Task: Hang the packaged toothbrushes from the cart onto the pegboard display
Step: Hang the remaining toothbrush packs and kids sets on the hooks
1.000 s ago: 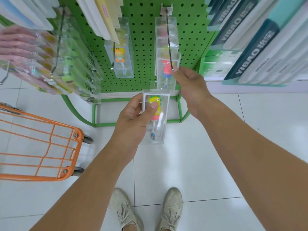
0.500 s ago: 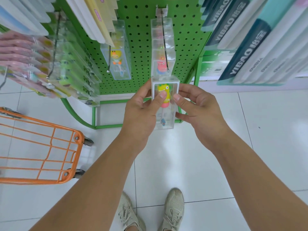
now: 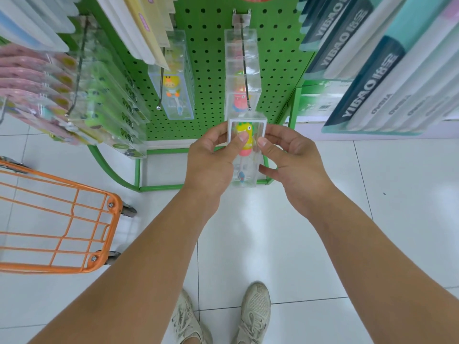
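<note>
Both hands have carried the clear plastic box with a yellow-and-pink cartoon toothbrush up until its top sits just below the ball tip of the metal peg hook. Left hand grips its left side, thumb across the front; right hand pinches the right edge. Clear boxes already hang on that hook against the green pegboard. Left of the hook, the orange wire cart is cut off by the frame; its contents are out of view.
</note>
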`<state>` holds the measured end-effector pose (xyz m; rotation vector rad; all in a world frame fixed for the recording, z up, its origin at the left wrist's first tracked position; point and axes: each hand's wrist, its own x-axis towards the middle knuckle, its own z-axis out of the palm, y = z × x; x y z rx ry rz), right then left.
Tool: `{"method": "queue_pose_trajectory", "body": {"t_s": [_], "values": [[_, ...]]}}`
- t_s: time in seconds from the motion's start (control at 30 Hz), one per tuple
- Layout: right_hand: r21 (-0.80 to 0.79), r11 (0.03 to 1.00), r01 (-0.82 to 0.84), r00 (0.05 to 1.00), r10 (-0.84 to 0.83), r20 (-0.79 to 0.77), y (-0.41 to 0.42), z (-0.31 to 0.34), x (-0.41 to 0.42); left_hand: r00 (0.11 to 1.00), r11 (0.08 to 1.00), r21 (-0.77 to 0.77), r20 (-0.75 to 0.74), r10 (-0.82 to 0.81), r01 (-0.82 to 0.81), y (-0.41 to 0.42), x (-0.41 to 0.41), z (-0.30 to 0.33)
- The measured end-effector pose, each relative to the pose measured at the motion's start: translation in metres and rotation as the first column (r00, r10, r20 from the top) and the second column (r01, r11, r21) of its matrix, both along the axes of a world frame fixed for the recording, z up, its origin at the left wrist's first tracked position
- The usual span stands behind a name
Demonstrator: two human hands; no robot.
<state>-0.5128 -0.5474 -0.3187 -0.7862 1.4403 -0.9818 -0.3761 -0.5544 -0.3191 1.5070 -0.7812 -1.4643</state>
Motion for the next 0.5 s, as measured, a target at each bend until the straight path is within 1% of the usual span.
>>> {"method": "queue_pose_trajectory", "body": {"t_s": [0.13, 0.2, 0.27, 0.37, 0.43, 0.5], "values": [[-0.015, 0.999, 0.028, 0.997, -0.029, -0.074, -0.021, -0.006, 0.005, 0.996, 1.000, 0.023, 0.086, -0.015, 0.013, -0.014, -0.001, -0.005], [-0.054, 0.998, 0.026, 0.989, -0.033, -0.144, -0.033, -0.008, 0.006, 0.991, 0.999, 0.039, 0.137, -0.015, 0.009, -0.022, -0.001, -0.005], [-0.092, 0.995, 0.031, 0.976, -0.050, -0.213, -0.042, -0.012, 0.006, 0.988, 0.999, 0.048, 0.152, -0.024, 0.017, -0.025, 0.000, -0.004], [-0.093, 0.992, 0.083, 0.965, -0.103, -0.241, -0.045, -0.014, 0.007, 0.986, 0.998, 0.060, 0.159, -0.042, 0.033, -0.011, 0.009, 0.003], [-0.019, 0.994, 0.112, 0.967, -0.113, -0.227, -0.036, -0.011, 0.009, 0.985, 0.997, 0.076, 0.165, -0.046, 0.034, 0.006, 0.021, 0.013], [0.132, 0.980, 0.148, 0.973, -0.120, -0.196, -0.016, 0.000, 0.014, 0.987, 0.995, 0.095, 0.159, -0.032, 0.017, 0.026, 0.042, 0.033]]}}
